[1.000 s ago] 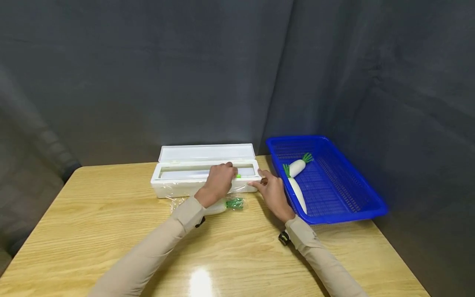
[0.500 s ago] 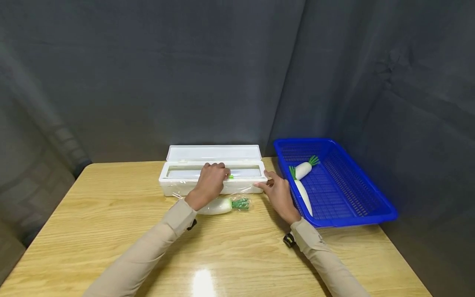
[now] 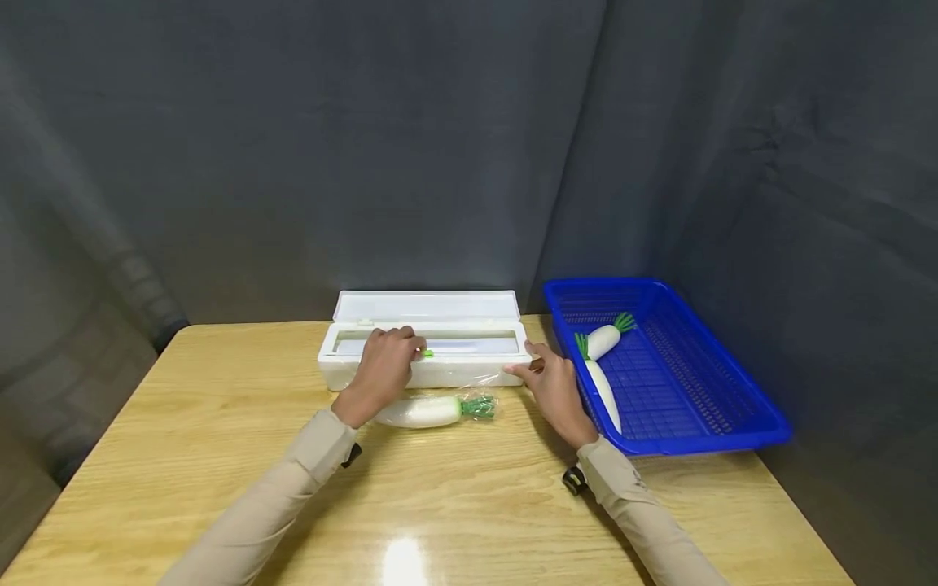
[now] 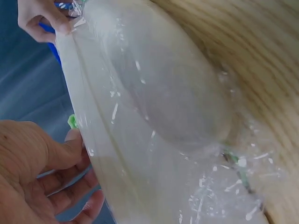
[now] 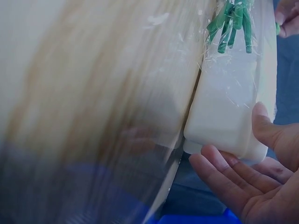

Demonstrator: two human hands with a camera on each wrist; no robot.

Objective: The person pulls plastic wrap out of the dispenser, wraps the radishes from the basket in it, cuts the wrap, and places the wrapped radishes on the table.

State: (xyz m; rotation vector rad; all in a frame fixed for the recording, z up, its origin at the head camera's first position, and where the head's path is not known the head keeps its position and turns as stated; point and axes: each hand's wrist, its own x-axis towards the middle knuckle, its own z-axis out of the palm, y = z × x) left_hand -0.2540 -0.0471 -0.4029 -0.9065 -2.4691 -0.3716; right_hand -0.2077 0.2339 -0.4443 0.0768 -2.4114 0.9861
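Note:
A white cling film dispenser point(image 3: 469, 376) with its lid raised lies across the table, a roll inside. At its front edge my left hand point(image 3: 384, 366) pinches a small green slide cutter point(image 3: 428, 353). My right hand point(image 3: 550, 387) grips the dispenser's right end, thumb at the front and fingers round the end. Directly in front of the box lies a white radish point(image 3: 425, 413) with green tops, covered in clear film. In the left wrist view the film point(image 4: 112, 107) runs from the radish up to the dispenser's edge. My left forearm hides the radish's left end.
A blue basket point(image 3: 707, 446) stands to the right, close beside my right hand. Two unwrapped white radishes lie along its left side, one being a long radish point(image 3: 603, 395). A dark curtain point(image 3: 410, 163) hangs behind the wooden table point(image 3: 469, 505).
My left hand has slid leftward along the dispenser's front edge with the green cutter. More of the wrapped radish shows. My right hand keeps its grip on the box end. The head view has shifted slightly.

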